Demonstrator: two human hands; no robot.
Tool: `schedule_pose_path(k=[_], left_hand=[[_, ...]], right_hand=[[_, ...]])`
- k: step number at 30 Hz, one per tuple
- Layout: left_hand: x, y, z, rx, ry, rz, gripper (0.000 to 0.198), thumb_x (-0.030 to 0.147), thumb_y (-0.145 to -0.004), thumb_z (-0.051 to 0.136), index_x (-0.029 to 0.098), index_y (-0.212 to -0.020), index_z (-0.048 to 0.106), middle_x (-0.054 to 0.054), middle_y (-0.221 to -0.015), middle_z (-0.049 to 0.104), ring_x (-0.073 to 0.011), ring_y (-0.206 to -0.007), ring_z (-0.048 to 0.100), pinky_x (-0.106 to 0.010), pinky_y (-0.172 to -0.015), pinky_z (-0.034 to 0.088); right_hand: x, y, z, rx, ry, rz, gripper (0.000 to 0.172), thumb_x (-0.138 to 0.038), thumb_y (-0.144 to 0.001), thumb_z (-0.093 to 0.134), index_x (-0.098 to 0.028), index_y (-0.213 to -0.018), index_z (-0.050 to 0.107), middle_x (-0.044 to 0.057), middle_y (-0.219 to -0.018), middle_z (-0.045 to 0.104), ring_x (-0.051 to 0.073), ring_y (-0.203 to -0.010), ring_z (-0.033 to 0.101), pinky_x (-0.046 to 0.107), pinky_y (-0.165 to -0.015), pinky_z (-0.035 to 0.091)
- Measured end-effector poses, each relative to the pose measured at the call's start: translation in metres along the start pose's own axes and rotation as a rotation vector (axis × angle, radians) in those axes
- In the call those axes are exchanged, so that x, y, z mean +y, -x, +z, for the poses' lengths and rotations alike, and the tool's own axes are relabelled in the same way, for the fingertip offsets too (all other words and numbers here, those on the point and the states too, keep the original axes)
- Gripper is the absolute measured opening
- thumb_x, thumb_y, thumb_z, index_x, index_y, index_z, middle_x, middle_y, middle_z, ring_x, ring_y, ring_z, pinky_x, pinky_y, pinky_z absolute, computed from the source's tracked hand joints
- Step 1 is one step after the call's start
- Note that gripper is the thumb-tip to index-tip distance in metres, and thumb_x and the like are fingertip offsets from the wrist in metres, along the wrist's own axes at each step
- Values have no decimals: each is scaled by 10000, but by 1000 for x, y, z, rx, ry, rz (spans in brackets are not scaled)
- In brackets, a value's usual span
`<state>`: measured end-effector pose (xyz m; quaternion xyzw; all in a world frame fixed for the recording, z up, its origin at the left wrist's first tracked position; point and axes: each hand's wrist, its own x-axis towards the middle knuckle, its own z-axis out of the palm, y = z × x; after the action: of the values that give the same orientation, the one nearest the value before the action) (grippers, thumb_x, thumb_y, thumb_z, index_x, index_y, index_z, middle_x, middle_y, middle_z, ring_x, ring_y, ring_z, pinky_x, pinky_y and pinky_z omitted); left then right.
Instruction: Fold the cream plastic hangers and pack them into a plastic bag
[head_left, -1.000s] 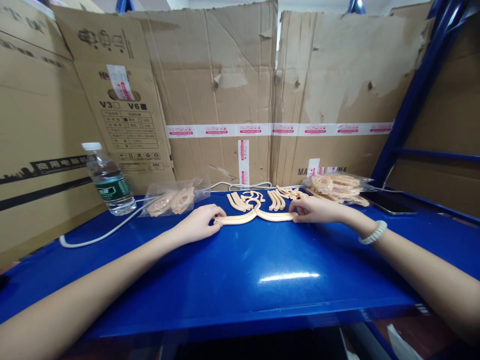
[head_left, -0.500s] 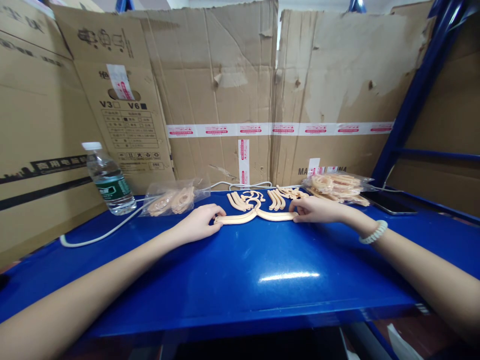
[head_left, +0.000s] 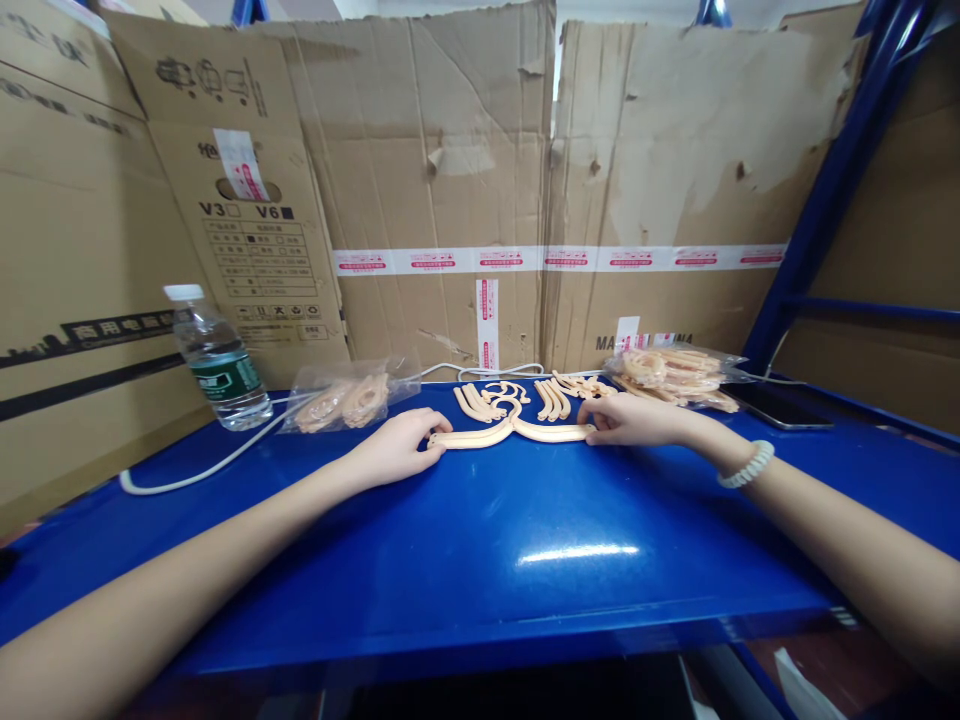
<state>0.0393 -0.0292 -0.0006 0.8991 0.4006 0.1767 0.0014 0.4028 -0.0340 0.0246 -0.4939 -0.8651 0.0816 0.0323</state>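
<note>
Two curved beige strips lie on the blue table, their inner ends meeting in the middle. My left hand [head_left: 405,443] pinches the outer end of the left strip [head_left: 480,437]. At the outer end of the right strip [head_left: 551,431], my right hand [head_left: 619,418] is closed on it between thumb and fingers. Just behind the meeting point is a curved beige piece [head_left: 508,405]. Farther back lie a group of short curved strips [head_left: 474,402] on the left and another group [head_left: 553,399] on the right, with small beige pieces [head_left: 581,384] beyond.
A clear bag of beige pieces [head_left: 352,398] lies at the left, near a water bottle [head_left: 225,370] and a white cable [head_left: 202,470]. Another filled bag [head_left: 667,373] and a dark phone [head_left: 780,408] are at the right. Cardboard [head_left: 435,200] stands behind the blue table [head_left: 450,570].
</note>
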Motion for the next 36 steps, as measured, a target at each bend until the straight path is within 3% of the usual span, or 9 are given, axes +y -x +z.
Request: schedule_pose_path(k=[14,18,22,26,31,36], left_hand=[[2,0,-3,-11,1,6,276,255,-853,458,154,-1027,646,-91,-993,684,-227,-875,649,-345,-797,506],[3,1,-8,-3,-5,11,291,230,-877,412,159,-1035,646,-92,-1004,680,-209,-829,655,-340,-779,519],[2,0,-14,20,-18,18,317,172,-868,390,164,-1055,646,-100,-1071,682,-226,-946,658,-359,-854,513],[5,-8,-21,27,-26,55,339,132,-858,388,175,-1064,654,-90,-1093,696,-232,-1005,654,-369,-902,504],[14,-27,-27,-2,-41,141,357,71,-844,411,193,-1061,667,-63,-1067,715,-220,-1023,653,-342,-936,490],[17,-48,-17,-53,-74,184,408,5,-818,426,177,-1099,666,-78,-1152,706,-216,-1083,648,-318,-956,485]], right_hand=[[-2,1,-1,21,4,-21,225,-296,-837,600,-145,-996,650,38,-746,624,171,-639,572,251,-553,379],[-2,2,-5,135,7,-13,221,-293,-848,578,-150,-1000,648,38,-723,637,177,-610,575,257,-544,379],[-4,3,-13,313,7,-16,230,-294,-895,493,-143,-1002,630,57,-759,662,188,-658,603,265,-587,403],[-13,-1,-20,375,8,-65,228,-279,-899,490,-140,-1000,638,54,-776,677,172,-682,621,251,-616,428],[-28,-27,-30,358,88,-100,163,-201,-846,567,-157,-935,697,45,-790,697,160,-692,619,246,-627,415],[-39,-75,-38,329,188,-76,159,-134,-817,593,-160,-902,725,64,-826,714,188,-748,634,267,-624,407]])
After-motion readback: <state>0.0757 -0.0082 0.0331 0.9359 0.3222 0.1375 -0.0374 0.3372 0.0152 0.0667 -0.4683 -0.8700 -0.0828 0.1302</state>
